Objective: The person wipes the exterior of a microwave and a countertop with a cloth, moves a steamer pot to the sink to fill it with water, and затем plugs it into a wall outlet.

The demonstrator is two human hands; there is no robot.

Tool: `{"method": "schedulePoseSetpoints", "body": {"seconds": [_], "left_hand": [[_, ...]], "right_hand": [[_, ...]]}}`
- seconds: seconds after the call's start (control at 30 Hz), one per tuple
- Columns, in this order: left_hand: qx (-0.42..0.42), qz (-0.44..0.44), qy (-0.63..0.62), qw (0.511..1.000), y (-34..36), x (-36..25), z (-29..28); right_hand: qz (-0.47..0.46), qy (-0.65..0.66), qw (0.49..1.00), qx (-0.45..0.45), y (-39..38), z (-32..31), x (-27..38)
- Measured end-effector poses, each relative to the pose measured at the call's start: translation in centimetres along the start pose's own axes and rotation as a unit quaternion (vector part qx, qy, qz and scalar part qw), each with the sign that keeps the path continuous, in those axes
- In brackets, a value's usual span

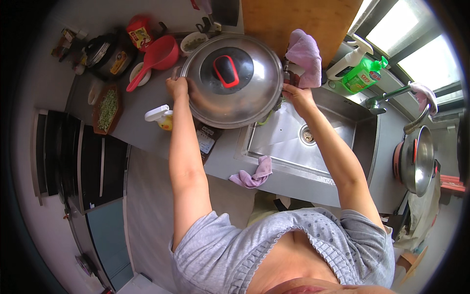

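A wide steel lidded pan (215,104), its domed lid topped by a black and red knob (225,71), is held over the counter at the back edge of the sink (352,142). My left hand (178,87) grips its left side, fingers curled at a metal handle. My right hand (297,95) is closed on the right side, just below a draped lilac cloth (306,56); its fingertips are partly hidden. A spray bottle (164,115) stands left of the pan, beside a dark appliance (205,137) partly under it. Another lilac cloth (254,176) lies at the sink's front.
Back left are a red dipper (161,51), bowls (192,42), a dark cooker (110,54) and a tray of chopped greens (107,110). Right are bottles (362,73), a faucet (379,103), a steel frying pan (419,166) and windows. A wooden board (298,14) stands behind.
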State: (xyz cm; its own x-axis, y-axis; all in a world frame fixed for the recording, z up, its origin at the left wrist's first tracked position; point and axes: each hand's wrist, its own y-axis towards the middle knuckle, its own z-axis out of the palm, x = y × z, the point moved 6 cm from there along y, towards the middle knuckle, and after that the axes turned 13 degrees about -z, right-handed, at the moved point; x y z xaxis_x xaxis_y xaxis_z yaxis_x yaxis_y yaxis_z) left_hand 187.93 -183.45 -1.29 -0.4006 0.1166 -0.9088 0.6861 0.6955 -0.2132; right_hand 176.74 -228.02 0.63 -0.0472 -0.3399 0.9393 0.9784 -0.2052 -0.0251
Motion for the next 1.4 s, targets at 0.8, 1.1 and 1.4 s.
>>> {"method": "schedulePoseSetpoints", "body": {"seconds": [0.8,1.1,1.4], "left_hand": [[-0.068,0.161,0.168,0.97,-4.1,-3.7,0.2],[-0.056,0.453,0.224,0.861,-21.4,-10.5,0.9],[0.182,0.393,0.298,0.851,-38.7,0.3,-6.2]], "right_hand": [[0.11,-0.019,0.994,-0.007,-1.9,-2.2,-2.9],[0.157,-0.096,0.983,0.018,-13.4,-12.5,-0.2],[0.098,-0.173,0.959,-0.201,-23.2,-29.9,8.2]]}}
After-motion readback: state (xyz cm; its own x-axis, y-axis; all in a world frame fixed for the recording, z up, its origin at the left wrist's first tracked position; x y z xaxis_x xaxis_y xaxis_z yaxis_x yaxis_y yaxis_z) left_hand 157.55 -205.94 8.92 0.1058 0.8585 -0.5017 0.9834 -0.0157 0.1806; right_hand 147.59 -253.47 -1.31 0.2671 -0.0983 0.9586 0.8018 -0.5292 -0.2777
